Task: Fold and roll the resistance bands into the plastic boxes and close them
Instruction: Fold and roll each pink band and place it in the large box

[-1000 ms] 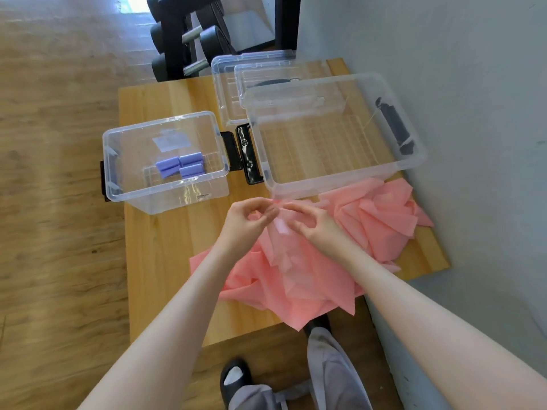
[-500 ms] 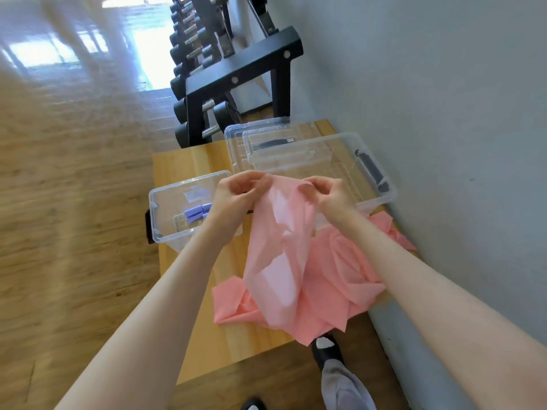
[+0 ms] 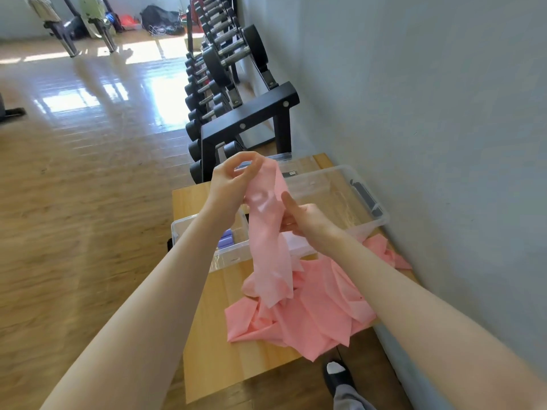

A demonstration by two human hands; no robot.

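Pink resistance band (image 3: pixel 268 250) pinched at its top by left hand (image 3: pixel 233 184), gripped lower by right hand (image 3: pixel 305 217).

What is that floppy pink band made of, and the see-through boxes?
The thin pink resistance band looks like stretchy rubber or latex, matte with a slight sheen: it hangs limp and creases softly from the left hand. The clear boxes look like hard glossy plastic: the wooden table shows through their walls.
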